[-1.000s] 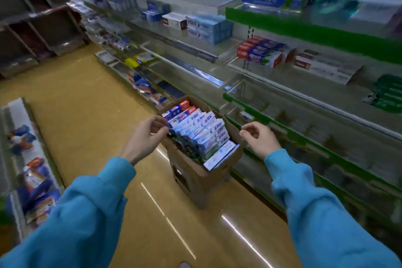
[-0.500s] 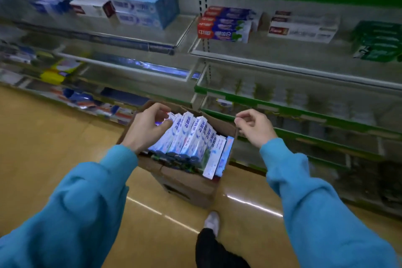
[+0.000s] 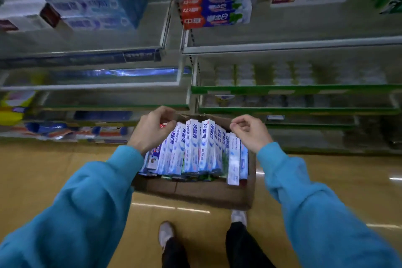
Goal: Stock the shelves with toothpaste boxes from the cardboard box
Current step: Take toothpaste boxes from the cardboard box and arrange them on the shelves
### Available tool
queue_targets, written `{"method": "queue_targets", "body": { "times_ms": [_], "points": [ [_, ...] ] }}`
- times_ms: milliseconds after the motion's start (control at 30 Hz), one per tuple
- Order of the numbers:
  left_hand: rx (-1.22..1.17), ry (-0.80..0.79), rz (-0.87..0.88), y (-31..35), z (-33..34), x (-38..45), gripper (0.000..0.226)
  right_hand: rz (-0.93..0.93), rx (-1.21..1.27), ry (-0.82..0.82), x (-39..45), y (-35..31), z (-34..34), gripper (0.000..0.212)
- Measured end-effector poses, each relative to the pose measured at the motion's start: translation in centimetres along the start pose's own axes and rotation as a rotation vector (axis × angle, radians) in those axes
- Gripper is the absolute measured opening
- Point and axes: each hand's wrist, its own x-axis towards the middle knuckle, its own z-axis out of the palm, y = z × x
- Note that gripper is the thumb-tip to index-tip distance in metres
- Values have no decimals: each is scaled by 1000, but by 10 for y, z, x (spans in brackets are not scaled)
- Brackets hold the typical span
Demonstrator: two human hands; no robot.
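Hands (image 3: pixel 152 130) nearer, cardboard box (image 3: pixel 195 193) now squarer on.

I carry an open brown cardboard box (image 3: pixel 195 193) in front of me, above the floor, facing the shelves (image 3: pixel 291 45). It is packed with white-and-blue toothpaste boxes (image 3: pixel 191 148) standing on end in a tight row, leaning slightly, with a red-marked one at the left end. One pale box (image 3: pixel 233 159) at the right sticks out lower than the rest. Green packs seem to lie beneath, though blur hides them.
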Motion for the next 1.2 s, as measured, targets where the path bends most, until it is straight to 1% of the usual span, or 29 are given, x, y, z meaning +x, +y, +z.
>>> {"method": "queue_targets", "body": {
  "times_ms": [167, 300, 367, 433, 500, 600, 700, 733, 800, 867, 967, 1067, 1200],
  "points": [
    [5, -151, 116, -41, 11, 35, 33, 72, 27, 112, -8, 11, 48, 2],
    [33, -277, 238, -77, 24, 57, 32, 143, 57, 197, -31, 15, 97, 4],
    [78, -322, 288, -93, 31, 66, 35, 174, 64, 226, -41, 19, 123, 5],
    [117, -358, 298, -103, 39, 73, 39, 202, 52, 243, -49, 25, 148, 9],
    [156, -391, 295, -109, 49, 81, 43, 250, 35, 223, -51, 31, 170, 15],
    [166, -420, 242, -114, 69, 96, 52, 303, -17, 170, -48, 35, 196, 34],
    [79, -438, 138, -115, 92, 111, 60, 332, -82, 136, -37, 41, 215, 51],
    [38, -437, 99, -113, 98, 115, 59, 332, -103, 132, -32, 42, 220, 55],
    [-22, -430, 39, -108, 109, 119, 49, 331, -150, 141, -22, 47, 227, 59],
    [-46, -411, 1, -104, 118, 124, 39, 336, -193, 161, -14, 52, 231, 59],
    [-40, -409, -59, -103, 128, 134, 49, 343, -225, 191, -7, 59, 234, 56],
    [-44, -406, -95, -101, 130, 137, 44, 326, -258, 212, -2, 60, 238, 53],
    [-137, -412, -134, -101, 132, 138, 41, 315, -336, 196, 3, 59, 238, 27]
  ]
}}
